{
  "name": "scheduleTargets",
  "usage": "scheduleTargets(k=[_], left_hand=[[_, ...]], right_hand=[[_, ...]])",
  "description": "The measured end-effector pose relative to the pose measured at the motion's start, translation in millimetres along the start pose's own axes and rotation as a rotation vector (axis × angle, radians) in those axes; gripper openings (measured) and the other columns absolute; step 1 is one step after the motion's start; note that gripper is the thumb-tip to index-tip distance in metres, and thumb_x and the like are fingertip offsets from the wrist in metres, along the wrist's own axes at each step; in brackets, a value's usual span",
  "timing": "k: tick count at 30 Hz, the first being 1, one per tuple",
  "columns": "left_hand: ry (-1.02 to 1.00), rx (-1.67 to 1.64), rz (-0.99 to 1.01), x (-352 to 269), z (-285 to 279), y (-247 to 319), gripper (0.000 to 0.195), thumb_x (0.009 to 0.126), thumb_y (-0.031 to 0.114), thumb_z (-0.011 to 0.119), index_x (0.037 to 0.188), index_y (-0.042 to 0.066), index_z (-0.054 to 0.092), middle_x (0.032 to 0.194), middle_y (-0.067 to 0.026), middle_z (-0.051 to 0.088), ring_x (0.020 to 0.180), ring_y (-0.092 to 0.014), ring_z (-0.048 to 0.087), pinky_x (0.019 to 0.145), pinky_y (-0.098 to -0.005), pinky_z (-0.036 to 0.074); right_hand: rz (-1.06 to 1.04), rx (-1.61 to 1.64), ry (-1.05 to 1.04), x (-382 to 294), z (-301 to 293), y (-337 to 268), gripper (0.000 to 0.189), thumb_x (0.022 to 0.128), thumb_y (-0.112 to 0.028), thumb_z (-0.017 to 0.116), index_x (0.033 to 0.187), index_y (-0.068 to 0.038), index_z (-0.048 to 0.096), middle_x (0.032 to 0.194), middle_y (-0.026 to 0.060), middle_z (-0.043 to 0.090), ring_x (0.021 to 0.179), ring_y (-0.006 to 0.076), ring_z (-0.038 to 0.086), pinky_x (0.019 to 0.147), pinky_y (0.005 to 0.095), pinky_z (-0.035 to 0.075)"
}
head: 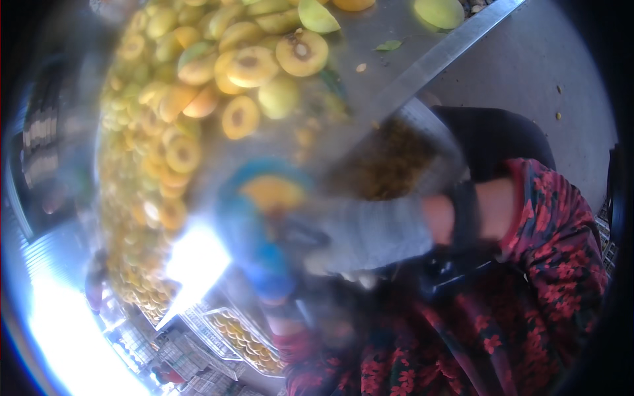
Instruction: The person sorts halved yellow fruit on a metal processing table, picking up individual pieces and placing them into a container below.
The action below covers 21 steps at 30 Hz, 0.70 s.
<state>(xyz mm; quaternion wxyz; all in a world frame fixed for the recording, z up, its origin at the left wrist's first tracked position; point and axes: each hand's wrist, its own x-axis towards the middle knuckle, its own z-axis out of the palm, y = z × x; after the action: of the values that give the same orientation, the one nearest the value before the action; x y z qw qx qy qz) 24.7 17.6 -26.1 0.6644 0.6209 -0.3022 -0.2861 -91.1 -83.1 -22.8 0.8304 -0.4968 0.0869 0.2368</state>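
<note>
My left hand (247, 232), in a blue glove, is blurred and curls around an orange-yellow cut stone fruit (275, 192), probably an apricot. From the right comes my right hand (317, 237) in a grey glove, close against the fruit and the left glove. Its fingers are smeared by motion; a dark shape lies beside them, and whether it is a held tool cannot be made out. Beyond the hands, many halved apricots (252, 67) are heaped on a metal table (364, 37), some with the stone still in the flesh.
A metal rim (446, 44) edges the table. Under it stands a container (431, 119) of small brown pieces. Lower left, a plastic crate (223, 354) holds fruit halves, with stacked crates (183, 356) behind. Glare whitens the left side. A person (168, 374) shows faintly far off.
</note>
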Motion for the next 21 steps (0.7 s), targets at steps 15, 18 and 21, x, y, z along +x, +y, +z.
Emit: scheduleTargets(k=[15, 18, 21], left_hand=[[-0.071, 0.099, -0.100, 0, -18, 10, 0.049, 0.090, 0.037, 0.052, 0.107, -0.008, 0.053, 0.091, -0.0206, 0.062, 0.079, -0.028, 0.063, 0.072, -0.0386, 0.054], [-0.146, -0.009, -0.138, 5, 13, 12, 0.048, 0.088, 0.036, 0.055, 0.107, -0.008, 0.053, 0.091, -0.0207, 0.062, 0.078, -0.028, 0.063, 0.071, -0.0382, 0.054], [-0.086, -0.043, -0.159, -3, 11, 33, 0.048, 0.087, 0.037, 0.056, 0.106, -0.007, 0.054, 0.091, -0.0208, 0.062, 0.077, -0.028, 0.063, 0.070, -0.0377, 0.054]], right_hand=[[-0.099, 0.525, -0.268, 8, 2, 35, 0.021, 0.085, -0.020, 0.060, 0.098, -0.006, 0.051, 0.062, 0.0066, 0.058, 0.047, 0.0182, 0.057, 0.039, 0.0294, 0.044], [-0.082, 0.500, -0.192, -16, -5, 28, 0.028, 0.087, -0.024, 0.061, 0.103, -0.004, 0.051, 0.058, 0.0024, 0.056, 0.045, 0.0124, 0.055, 0.039, 0.0242, 0.043], [-0.041, 0.089, -0.039, -9, 11, 0, 0.032, 0.088, -0.029, 0.060, 0.104, -0.003, 0.053, 0.056, -0.0013, 0.054, 0.045, 0.0076, 0.055, 0.042, 0.0209, 0.043]])
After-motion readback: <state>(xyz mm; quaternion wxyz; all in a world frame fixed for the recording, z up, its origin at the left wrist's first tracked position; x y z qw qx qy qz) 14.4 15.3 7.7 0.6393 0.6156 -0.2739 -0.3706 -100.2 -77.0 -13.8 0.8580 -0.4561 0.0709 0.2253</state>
